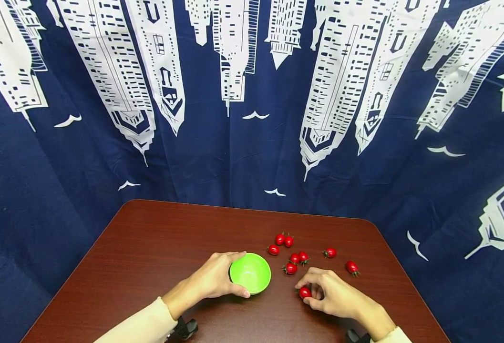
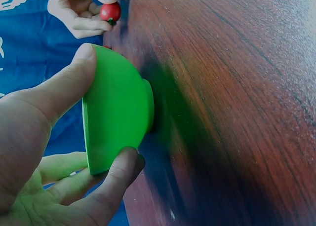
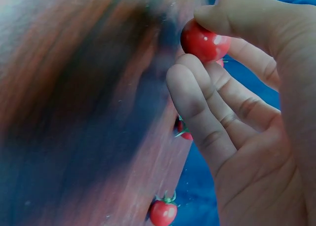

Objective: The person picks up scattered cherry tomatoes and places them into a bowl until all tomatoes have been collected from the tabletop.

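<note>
In the head view a small bright green bowl (image 1: 252, 274) sits mid-table, its inside showing nothing but green. My left hand (image 1: 219, 277) grips it from the left, thumb on the near rim and fingers round the far side. The left wrist view shows the bowl (image 2: 116, 110) side-on, its foot close over the wood. To the right of the bowl, my right hand (image 1: 331, 293) pinches a red cherry tomato (image 1: 304, 292) between thumb and fingers. In the right wrist view that cherry tomato (image 3: 205, 41) is held at the fingertips, away from the palm.
Several more cherry tomatoes (image 1: 291, 268) lie loose between the bowl and the right hand and behind them. Two others, one cherry tomato (image 1: 330, 253) and another (image 1: 352, 267), lie farther right. The brown wooden table (image 1: 170, 233) ends at a dark blue curtain (image 1: 209, 162) with white buildings.
</note>
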`<action>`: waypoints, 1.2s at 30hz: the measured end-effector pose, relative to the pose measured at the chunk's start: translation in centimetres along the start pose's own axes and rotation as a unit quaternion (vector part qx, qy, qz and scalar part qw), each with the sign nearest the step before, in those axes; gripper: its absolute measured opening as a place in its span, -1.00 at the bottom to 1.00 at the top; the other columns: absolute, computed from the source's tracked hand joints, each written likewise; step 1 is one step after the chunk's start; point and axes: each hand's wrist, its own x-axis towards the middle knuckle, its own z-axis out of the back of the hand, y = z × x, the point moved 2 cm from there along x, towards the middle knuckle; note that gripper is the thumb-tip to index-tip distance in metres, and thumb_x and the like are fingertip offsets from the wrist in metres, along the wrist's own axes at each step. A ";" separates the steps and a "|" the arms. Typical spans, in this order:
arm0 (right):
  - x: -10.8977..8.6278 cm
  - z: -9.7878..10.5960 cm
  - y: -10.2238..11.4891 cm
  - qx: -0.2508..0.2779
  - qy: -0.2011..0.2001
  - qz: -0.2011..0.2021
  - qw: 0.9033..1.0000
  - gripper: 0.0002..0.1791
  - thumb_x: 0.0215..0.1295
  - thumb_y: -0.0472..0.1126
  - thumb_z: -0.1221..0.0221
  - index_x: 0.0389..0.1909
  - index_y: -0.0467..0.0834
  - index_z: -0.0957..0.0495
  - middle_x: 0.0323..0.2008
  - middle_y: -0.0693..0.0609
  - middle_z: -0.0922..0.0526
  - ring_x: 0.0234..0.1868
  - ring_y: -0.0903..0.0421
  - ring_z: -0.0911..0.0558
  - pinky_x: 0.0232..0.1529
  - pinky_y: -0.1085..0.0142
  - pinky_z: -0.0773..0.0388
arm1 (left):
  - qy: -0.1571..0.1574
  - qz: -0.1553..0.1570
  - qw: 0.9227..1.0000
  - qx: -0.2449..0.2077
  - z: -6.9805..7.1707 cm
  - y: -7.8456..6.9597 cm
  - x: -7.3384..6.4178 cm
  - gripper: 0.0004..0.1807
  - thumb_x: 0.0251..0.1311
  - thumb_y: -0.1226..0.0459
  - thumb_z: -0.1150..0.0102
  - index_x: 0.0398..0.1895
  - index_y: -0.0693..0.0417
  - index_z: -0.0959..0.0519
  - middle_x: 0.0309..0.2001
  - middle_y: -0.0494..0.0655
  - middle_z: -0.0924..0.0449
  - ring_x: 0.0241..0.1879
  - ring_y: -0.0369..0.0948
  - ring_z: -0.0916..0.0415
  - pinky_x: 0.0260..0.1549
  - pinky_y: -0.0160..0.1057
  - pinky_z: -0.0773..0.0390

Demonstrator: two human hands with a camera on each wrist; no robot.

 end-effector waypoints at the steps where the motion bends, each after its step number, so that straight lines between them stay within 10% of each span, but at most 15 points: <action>1: 0.2 0.0 0.1 -0.001 0.001 -0.001 1.000 -0.63 0.38 -0.39 -0.55 0.14 -0.02 -0.83 -0.17 0.18 -0.71 -0.32 0.47 -0.63 -0.32 0.46 -0.70 | 0.000 0.000 1.000 -0.001 0.0 0.0 0.0 0.18 -0.07 -0.06 -0.95 0.62 0.25 -0.60 0.49 0.22 -0.75 0.50 0.28 -0.66 0.52 0.34 -0.63; 36: 8.2 0.6 3.9 -0.055 0.011 0.029 0.998 -0.64 0.42 -0.35 -0.50 0.18 -0.03 -0.84 -0.08 0.15 -0.72 -0.26 0.36 -0.63 -0.20 0.47 -0.70 | -0.008 -0.006 1.000 0.000 0.0 0.2 0.1 0.18 -0.11 -0.08 -0.96 0.59 0.23 -0.63 0.45 0.17 -0.79 0.42 0.18 -0.75 0.45 0.23 -0.72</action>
